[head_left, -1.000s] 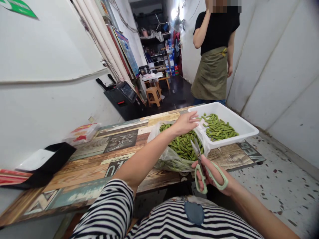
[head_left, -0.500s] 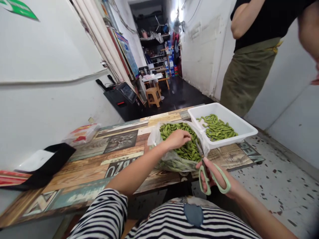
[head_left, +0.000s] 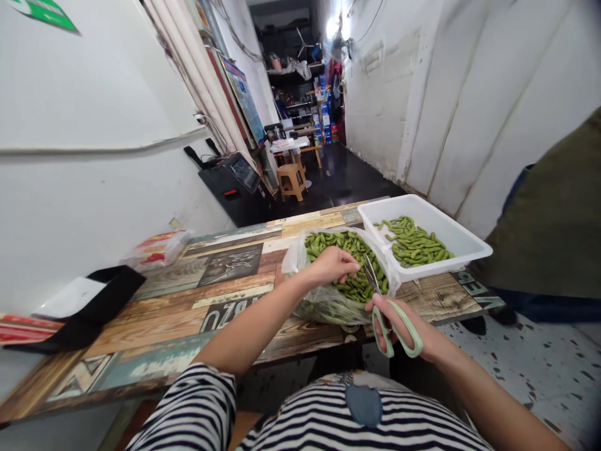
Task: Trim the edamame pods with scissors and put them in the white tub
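A clear plastic bag point(head_left: 292, 254), rolled open, is full of green edamame pods point(head_left: 345, 240). My left hand point(head_left: 334, 265) is over the bag, its thumb and fingers pinched together on an edamame pod, mostly hidden by the fingertips. Close to those fingertips are the blades of a pair of scissors point(head_left: 407, 332) with pale green handles. My right hand point(head_left: 392, 316) grips them through the handle loops, at the bag's near right edge. Against the bag's right side stands a white plastic tray point(head_left: 457, 235), with more pods spread over its bottom.
The patchwork wood table point(head_left: 253, 275) bears a red-and-white plastic package point(head_left: 157, 249) and a black strap-like item point(head_left: 110, 294) at left. A black screen device point(head_left: 237, 181) stands beyond its far edge. Another person's dark apron point(head_left: 549, 219) is close on the right.
The other person has come nearer along the right side. My left fingers have dipped a little, and the scissors have shifted slightly left and up toward them.
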Tool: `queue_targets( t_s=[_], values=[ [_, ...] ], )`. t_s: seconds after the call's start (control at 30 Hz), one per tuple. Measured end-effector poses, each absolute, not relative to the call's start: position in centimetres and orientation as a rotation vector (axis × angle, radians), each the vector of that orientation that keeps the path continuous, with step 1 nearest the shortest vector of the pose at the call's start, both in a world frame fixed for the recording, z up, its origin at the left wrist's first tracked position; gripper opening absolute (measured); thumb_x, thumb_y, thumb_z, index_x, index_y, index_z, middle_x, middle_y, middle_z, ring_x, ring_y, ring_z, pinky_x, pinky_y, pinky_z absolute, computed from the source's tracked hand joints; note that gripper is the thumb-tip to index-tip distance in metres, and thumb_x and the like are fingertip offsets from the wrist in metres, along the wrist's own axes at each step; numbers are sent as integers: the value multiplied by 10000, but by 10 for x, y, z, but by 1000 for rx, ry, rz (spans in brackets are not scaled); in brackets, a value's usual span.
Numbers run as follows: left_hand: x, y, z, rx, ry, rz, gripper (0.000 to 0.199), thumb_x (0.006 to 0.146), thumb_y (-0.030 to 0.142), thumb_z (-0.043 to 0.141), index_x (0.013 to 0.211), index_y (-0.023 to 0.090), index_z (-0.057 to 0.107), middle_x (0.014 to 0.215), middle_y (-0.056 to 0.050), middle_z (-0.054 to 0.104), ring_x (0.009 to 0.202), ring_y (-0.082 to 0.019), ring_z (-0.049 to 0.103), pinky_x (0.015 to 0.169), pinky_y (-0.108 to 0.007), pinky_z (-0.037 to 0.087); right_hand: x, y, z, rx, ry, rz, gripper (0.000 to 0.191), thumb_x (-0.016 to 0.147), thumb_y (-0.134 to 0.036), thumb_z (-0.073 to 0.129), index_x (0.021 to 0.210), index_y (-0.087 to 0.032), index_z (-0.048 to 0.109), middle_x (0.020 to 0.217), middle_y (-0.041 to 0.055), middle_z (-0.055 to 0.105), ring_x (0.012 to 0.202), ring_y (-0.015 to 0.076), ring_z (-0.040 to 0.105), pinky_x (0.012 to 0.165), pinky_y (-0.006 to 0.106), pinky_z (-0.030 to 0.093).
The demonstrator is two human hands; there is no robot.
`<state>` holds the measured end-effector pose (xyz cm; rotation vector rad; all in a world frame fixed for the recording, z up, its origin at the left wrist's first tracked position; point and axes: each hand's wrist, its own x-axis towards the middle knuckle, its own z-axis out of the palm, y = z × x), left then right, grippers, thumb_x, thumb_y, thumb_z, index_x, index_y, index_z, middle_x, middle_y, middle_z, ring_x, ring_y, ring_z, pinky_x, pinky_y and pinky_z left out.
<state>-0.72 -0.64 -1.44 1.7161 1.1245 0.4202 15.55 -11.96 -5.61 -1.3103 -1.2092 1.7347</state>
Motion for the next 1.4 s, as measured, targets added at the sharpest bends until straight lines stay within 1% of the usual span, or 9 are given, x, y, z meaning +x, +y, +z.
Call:
queue_targets(
  t_s=[0.13, 0.33, 0.5, 0.6, 0.67, 0.77, 0.97, 1.23, 1.4],
  values=[
    [-7, -7, -20, 1934, 1308, 494, 237, 673, 347, 674, 711, 112, 676, 554, 6, 599, 467, -71, 480, 461, -186, 346, 155, -118, -58, -1362, -1242, 1700, 523, 775, -689, 417, 875, -180, 482, 499, -59, 496, 366, 111, 521, 369, 213, 376],
    [-2, -11, -26, 2020, 1309, 527, 214, 654, 330, 678, 680, 118, 669, 602, -7, 625, 550, -92, 517, 516, -199, 357, 155, -116, -55, -1404, -1274, 1677, 505, 789, -678, 392, 864, -188, 487, 473, -62, 483, 352, 115, 520, 350, 209, 387],
    [-4, -13, -23, 1897, 1249, 545, 155, 655, 260, 683, 659, 116, 629, 548, 6, 588, 486, -83, 502, 476, -198, 345, 156, -112, -56, -1491, -1313, 1598, 399, 817, -580, 428, 764, -188, 484, 386, -73, 420, 269, 103, 439, 273, 194, 335],
    [-5, -12, -19, 1795, 1250, 516, 143, 736, 249, 634, 708, 117, 586, 485, 14, 558, 422, -95, 523, 455, -206, 397, 156, -112, -57, -1517, -1296, 1582, 386, 810, -569, 450, 753, -188, 481, 380, -83, 401, 254, 95, 410, 259, 197, 333],
    [-3, -12, -17, 1618, 1226, 595, 149, 779, 231, 615, 729, 126, 521, 502, 18, 562, 463, -110, 581, 500, -226, 469, 156, -113, -57, -1466, -1255, 1631, 409, 804, -594, 449, 787, -187, 491, 410, -80, 426, 280, 94, 426, 282, 207, 362],
    [0, -12, -15, 1245, 1103, 750, 220, 777, 170, 644, 718, 130, 436, 554, 16, 573, 568, -123, 647, 608, -257, 537, 157, -116, -55, -1309, -1141, 1767, 464, 802, -644, 418, 840, -187, 487, 477, -61, 486, 343, 104, 486, 353, 227, 418],
    [6, -18, -17, 966, 1026, 882, 211, 793, 56, 601, 695, 112, 424, 580, -12, 598, 600, -111, 665, 634, -211, 541, 156, -120, -54, -1235, -1147, 1765, 480, 807, -650, 416, 875, -179, 485, 522, -42, 525, 379, 120, 527, 393, 237, 421],
    [11, -30, -20, 852, 1012, 973, 271, 752, 46, 640, 648, 126, 403, 605, -58, 648, 631, -134, 679, 620, -209, 541, 150, -119, -51, -1218, -1180, 1704, 489, 825, -646, 387, 852, -170, 496, 465, -39, 515, 359, 125, 523, 376, 230, 418],
    [13, -32, -25, 765, 1041, 985, 269, 736, 26, 635, 621, 123, 412, 585, -61, 643, 621, -137, 678, 609, -202, 541, 144, -121, -50, -1201, -1084, 1742, 468, 798, -636, 449, 832, -172, 503, 459, -49, 509, 325, 121, 504, 344, 231, 417]
  ],
)
